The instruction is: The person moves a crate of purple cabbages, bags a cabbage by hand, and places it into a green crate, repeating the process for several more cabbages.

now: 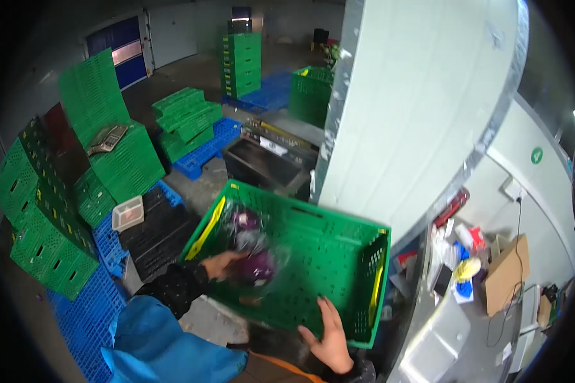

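Observation:
A green crate (pixel 313 236) with yellow handles lies in front of me. At its left end are purple items in clear plastic; one wrapped purple item (pixel 259 268) is nearest to me, and another (pixel 245 221) lies beyond it. My left hand (pixel 221 263) is closed at the left side of the nearer wrapped item, its fingertips partly hidden by blurred plastic. Over the near right part of the crate, my right hand (pixel 329 338) has its fingers spread and holds nothing.
Stacked green crates (pixel 51 236) stand at the left on blue pallets (pixel 89 319). A white panel (pixel 415 115) rises behind the crate. To the right, a cluttered worktop (pixel 485 332) holds a cardboard box (pixel 506 274). A dark bin (pixel 265 163) stands beyond the crate.

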The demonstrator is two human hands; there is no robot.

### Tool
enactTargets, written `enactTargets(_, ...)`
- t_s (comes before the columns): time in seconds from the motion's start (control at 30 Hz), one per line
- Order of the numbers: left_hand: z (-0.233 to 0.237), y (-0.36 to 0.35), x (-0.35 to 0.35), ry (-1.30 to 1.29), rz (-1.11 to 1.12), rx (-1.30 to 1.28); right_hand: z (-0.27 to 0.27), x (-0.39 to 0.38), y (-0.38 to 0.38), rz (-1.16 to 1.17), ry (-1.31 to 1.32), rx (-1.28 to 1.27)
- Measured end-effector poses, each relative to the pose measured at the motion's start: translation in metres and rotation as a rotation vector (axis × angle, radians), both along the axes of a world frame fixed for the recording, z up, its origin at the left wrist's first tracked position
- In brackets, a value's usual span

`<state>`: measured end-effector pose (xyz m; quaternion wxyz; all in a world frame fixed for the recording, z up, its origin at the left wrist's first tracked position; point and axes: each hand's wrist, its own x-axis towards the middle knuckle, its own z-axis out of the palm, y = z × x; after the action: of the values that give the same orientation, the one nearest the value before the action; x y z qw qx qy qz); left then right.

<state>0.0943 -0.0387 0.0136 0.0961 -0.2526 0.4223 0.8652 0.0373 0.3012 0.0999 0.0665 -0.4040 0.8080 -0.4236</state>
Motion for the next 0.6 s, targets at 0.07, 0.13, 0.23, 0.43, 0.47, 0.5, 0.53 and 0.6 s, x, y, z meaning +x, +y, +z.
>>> enactTargets(0.07, -0.051, -0.05, 0.016, -0.324, 0.022, -0.108, -0.011, -0.01, 0.001, -0.063, -0.104, -0.018)
enactTargets(0.13, -0.034, -0.045, 0.023, -0.375, 0.018, -0.314, -0.024, -0.019, 0.008, -0.08, -0.174, -0.023)
enactTargets(0.23, -0.065, -0.058, 0.039, -0.492, 0.003, -0.534, -0.034, -0.021, 0.015, -0.054, -0.422, 0.164)
enactTargets(0.43, -0.176, -0.134, 0.059, -0.384, -1.076, -1.928, -0.071, -0.002, 0.042, -0.004, -0.106, 0.065)
enactTargets(0.47, -0.146, -0.123, 0.032, -0.316, -1.104, -1.887, -0.067, 0.002, 0.046, -0.02, -0.122, 0.087)
enactTargets(0.5, -0.104, -0.104, 0.002, -0.249, -1.132, -1.843, -0.064, 0.003, 0.054, -0.078, -0.215, 0.012)
enactTargets(0.53, -0.025, -0.029, -0.04, -0.509, -1.213, -1.849, -0.061, 0.013, 0.062, -0.132, -0.348, -0.022)
enactTargets(0.6, -0.005, 0.045, -0.104, 0.229, -0.803, -1.876, -0.06, 0.019, 0.086, -0.254, -0.329, -0.046)
